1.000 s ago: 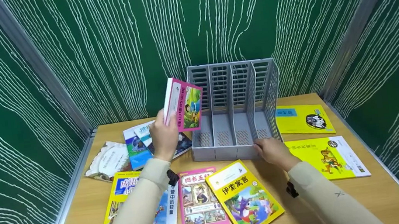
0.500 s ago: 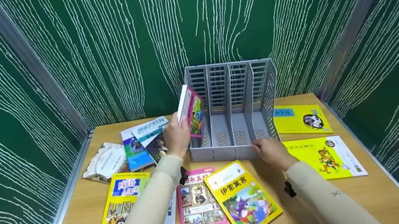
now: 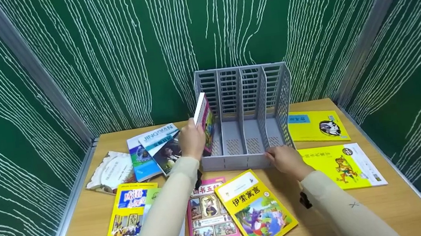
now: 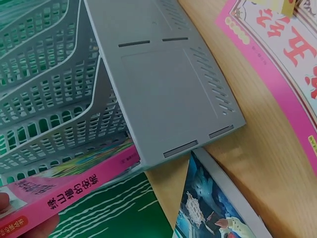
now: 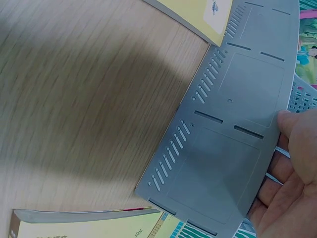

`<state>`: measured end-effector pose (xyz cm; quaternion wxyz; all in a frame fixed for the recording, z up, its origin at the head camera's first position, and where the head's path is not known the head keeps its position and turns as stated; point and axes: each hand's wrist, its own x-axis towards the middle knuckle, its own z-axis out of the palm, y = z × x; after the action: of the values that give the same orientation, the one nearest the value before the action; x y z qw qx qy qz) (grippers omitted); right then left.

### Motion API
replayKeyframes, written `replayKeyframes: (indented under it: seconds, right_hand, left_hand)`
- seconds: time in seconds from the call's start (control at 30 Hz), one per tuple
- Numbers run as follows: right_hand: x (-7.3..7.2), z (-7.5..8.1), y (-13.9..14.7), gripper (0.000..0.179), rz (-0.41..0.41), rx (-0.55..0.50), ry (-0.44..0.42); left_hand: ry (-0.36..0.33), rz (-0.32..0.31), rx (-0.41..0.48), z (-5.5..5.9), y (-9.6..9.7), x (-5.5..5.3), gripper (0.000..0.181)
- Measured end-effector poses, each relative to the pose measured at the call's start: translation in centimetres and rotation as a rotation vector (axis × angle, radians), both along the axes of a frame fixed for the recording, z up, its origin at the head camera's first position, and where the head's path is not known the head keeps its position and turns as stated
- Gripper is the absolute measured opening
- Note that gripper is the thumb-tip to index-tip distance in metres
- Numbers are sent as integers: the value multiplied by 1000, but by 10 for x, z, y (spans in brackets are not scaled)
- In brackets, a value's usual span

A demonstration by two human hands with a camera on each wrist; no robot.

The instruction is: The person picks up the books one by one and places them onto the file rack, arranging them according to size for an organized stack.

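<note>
My left hand (image 3: 192,138) grips a pink-spined book (image 3: 206,124) by its near edge. In the head view the book stands upright within the leftmost compartment of a grey file rack (image 3: 236,161). The left wrist view shows the pink spine (image 4: 74,191) beside the rack's side wall, with fingertips (image 4: 42,229) on the book. My right hand (image 3: 287,160) holds the rack's front lip near its right end. In the right wrist view, thumb and fingers (image 5: 282,186) are curled over the edge of the grey front panel (image 5: 218,168).
Left of the rack lie a Jing Qian book (image 3: 162,146), a blue book (image 3: 144,162) and a scalloped white book (image 3: 112,173). In front are a yellow book (image 3: 127,220), a pink book (image 3: 211,219) and another yellow one (image 3: 259,214). Yellow books (image 3: 317,126) lie right. Green walls (image 3: 109,46) surround the table.
My left hand has moved right and down, bringing the pink book from above the rack's left side into the leftmost compartment and turning it more edge-on. The right hand keeps its hold.
</note>
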<state>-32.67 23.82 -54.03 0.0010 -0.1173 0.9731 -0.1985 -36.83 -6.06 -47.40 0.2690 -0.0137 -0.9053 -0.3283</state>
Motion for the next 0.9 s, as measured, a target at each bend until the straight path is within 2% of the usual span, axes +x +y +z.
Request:
replayKeyframes:
  seconds: [0.23, 0.47, 0.6, 0.77, 0.9]
  right_hand:
    - [0, -1, -1, 27, -17, -6, -43]
    - [1, 2, -2, 28, -43, -16, -82]
    - [1, 3, -4, 30, -50, -14, -85]
    - [1, 2, -3, 31, -60, -15, -94]
    - [2, 3, -2, 32, -71, -14, -99]
  left_hand:
    - [-79, 26, -31, 0, 2, -10, 21]
    - [-177, 38, 8, 9, 2, -21, 26]
    - [-222, 43, 35, 10, 0, -26, 33]
    - [-272, 20, 25, 11, -3, -32, 41]
    - [-271, -12, 43, 12, -3, -34, 40]
